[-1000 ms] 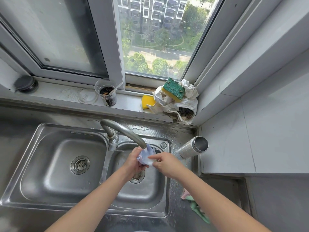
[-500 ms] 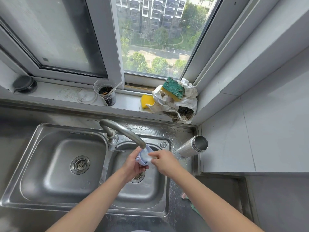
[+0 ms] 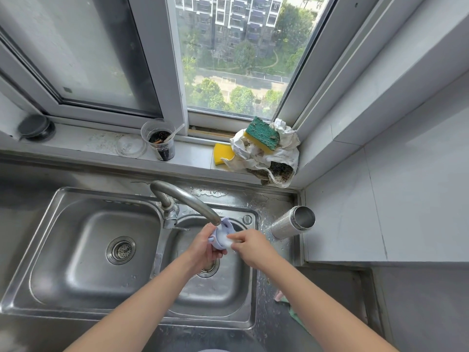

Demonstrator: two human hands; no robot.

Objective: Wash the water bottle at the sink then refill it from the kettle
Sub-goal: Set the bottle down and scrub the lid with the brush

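Note:
A steel water bottle [image 3: 291, 225] stands open-mouthed, without its lid, on the sink's right rim. Over the right basin [image 3: 228, 298], just under the tap's spout [image 3: 187, 199], my left hand [image 3: 203, 246] holds the pale lilac bottle lid [image 3: 222, 237]. My right hand [image 3: 250, 246] is at the lid's right side, with fingertips pressed on its white inner face. Most of the lid is hidden by both hands. No kettle is in view.
The left basin [image 3: 83, 250] has a drain strainer. On the window sill stand a plastic cup [image 3: 160, 139] with dark contents, sponges on a crumpled cloth [image 3: 264, 148] and a dark round lid [image 3: 35, 127]. A green cloth [image 3: 291, 308] lies on the wet counter at right.
Both hands with the lid have risen slightly, closer under the spout, and my right fingers have shifted on the lid. The bottle has not moved.

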